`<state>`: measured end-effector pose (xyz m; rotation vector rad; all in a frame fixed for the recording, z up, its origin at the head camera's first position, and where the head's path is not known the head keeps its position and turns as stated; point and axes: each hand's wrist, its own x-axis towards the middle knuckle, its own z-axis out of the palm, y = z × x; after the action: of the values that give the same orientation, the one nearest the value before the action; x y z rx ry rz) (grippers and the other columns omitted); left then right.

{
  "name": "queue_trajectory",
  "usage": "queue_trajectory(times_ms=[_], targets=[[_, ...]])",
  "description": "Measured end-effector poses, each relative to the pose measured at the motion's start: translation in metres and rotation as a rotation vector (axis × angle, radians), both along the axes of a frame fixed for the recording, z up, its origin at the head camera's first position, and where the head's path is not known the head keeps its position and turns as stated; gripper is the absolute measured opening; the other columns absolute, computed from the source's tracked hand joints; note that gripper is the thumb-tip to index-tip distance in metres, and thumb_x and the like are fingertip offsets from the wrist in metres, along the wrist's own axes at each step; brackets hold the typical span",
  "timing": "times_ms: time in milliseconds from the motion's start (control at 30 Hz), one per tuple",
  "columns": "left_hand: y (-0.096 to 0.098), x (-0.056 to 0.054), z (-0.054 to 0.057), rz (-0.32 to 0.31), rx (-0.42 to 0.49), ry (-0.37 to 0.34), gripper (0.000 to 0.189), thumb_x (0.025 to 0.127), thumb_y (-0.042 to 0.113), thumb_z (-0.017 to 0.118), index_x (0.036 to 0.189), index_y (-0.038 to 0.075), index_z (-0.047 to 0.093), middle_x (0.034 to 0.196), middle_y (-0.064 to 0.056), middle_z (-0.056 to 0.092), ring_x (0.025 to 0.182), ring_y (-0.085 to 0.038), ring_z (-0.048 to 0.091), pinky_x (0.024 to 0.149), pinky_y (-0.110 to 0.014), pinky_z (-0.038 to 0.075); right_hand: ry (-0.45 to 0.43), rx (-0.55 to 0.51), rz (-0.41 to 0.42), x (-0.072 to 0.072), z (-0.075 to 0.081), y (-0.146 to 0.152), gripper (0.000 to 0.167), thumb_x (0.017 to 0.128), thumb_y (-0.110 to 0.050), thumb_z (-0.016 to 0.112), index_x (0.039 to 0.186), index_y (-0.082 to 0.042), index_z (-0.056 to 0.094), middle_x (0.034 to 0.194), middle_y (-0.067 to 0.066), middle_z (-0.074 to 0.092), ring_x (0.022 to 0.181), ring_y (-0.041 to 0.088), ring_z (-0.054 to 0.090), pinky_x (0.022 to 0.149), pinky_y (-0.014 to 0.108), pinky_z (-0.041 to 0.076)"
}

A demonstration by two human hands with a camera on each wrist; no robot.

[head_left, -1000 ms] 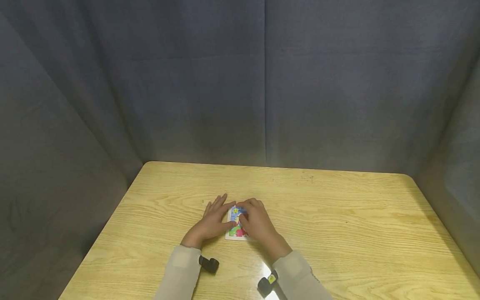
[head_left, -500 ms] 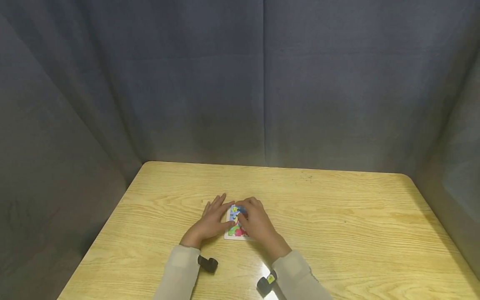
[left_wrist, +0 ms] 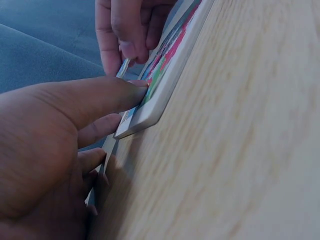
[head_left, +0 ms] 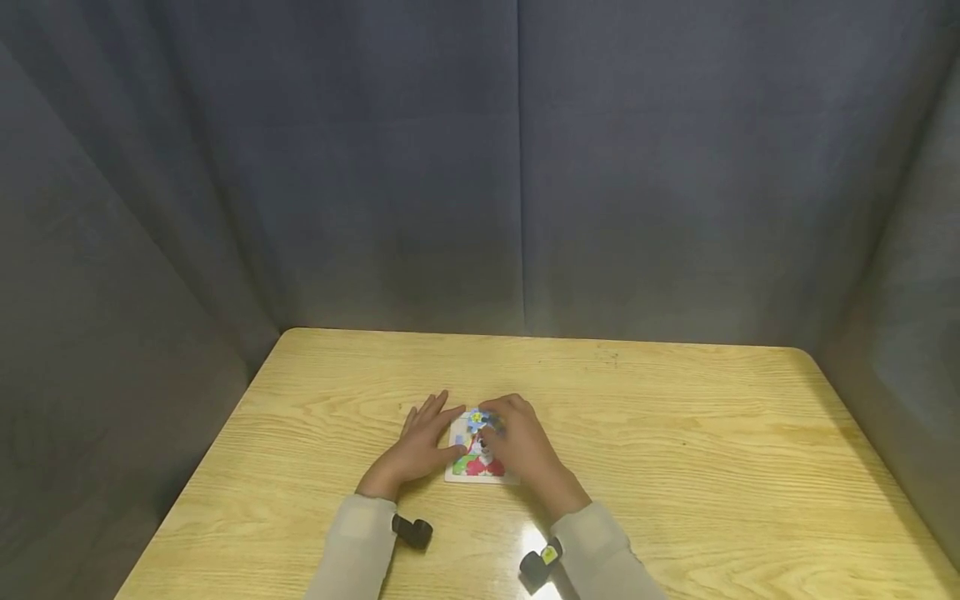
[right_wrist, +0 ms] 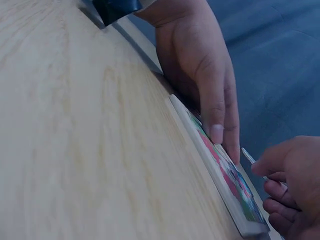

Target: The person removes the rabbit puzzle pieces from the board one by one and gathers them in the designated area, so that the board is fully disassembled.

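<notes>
A small jigsaw puzzle in a white tray (head_left: 467, 479) lies on the table, showing a bright cartoon picture with red and green at its lower part. My left hand (head_left: 416, 448) rests at the tray's left side, its thumb (left_wrist: 127, 93) on the picture near the edge and its other fingers spread. Between thumb and fingers, my right hand (head_left: 522, 440) pinches a thin blue puzzle piece (head_left: 476, 417) with a yellow shape on it. In the right wrist view the puzzle piece (right_wrist: 248, 155) stands tilted above the tray. Pale tray floor shows at the upper left.
The wood-grain table (head_left: 712, 467) extends around the tray on all sides. Dark grey curtains (head_left: 375, 183) hang behind it and at both sides. A black wrist device (head_left: 414, 532) sits on the left sleeve, another (head_left: 538, 567) on the right.
My right hand has lifted the blue puzzle piece and shifted it slightly right, baring pale tray floor at the upper left. My left hand stays at the tray's side.
</notes>
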<state>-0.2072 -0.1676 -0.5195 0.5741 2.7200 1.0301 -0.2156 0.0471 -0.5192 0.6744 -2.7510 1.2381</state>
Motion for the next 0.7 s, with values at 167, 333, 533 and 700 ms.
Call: queue_trajectory(times_ms=[167,333,533,700], targets=[[0.001,0.000,0.000,0.003,0.009,0.001,0.065,0.094,0.034,0.063,0.149,0.010,0.039,0.161,-0.018,0.007,0.148,-0.036,-0.002,0.115,-0.056,-0.009,-0.039,-0.044,0.005,-0.002,-0.003,0.010,0.037,0.093,-0.016,0.064,0.130,-0.010,0.059,0.125,0.004,0.053,0.115,0.027,0.054,0.095,0.041,0.051],[0.002,-0.001,-0.001,0.007,0.019,-0.010,0.066,0.093,0.036,0.064,0.150,0.011,0.039,0.162,-0.017,0.007,0.148,-0.035,-0.002,0.115,-0.055,-0.009,-0.058,-0.054,-0.025,-0.004,-0.004,0.023,0.035,0.095,-0.014,0.061,0.130,-0.011,0.060,0.125,0.003,0.053,0.116,0.025,0.055,0.096,0.040,0.050],[0.002,-0.004,-0.003,0.023,0.015,-0.006,0.066,0.093,0.037,0.064,0.150,0.013,0.040,0.162,-0.015,0.008,0.148,-0.033,-0.001,0.116,-0.052,-0.008,-0.081,-0.058,-0.086,-0.006,-0.008,0.040,0.032,0.095,-0.015,0.061,0.127,-0.012,0.062,0.122,0.000,0.055,0.118,0.023,0.053,0.098,0.040,0.048],[0.000,-0.004,-0.003,0.022,0.006,0.006,0.066,0.093,0.036,0.064,0.149,0.012,0.040,0.162,-0.015,0.009,0.148,-0.033,0.000,0.116,-0.052,-0.008,-0.108,-0.071,-0.134,-0.008,-0.009,0.055,0.032,0.095,-0.017,0.060,0.127,-0.016,0.062,0.122,-0.003,0.054,0.119,0.022,0.051,0.099,0.042,0.047]])
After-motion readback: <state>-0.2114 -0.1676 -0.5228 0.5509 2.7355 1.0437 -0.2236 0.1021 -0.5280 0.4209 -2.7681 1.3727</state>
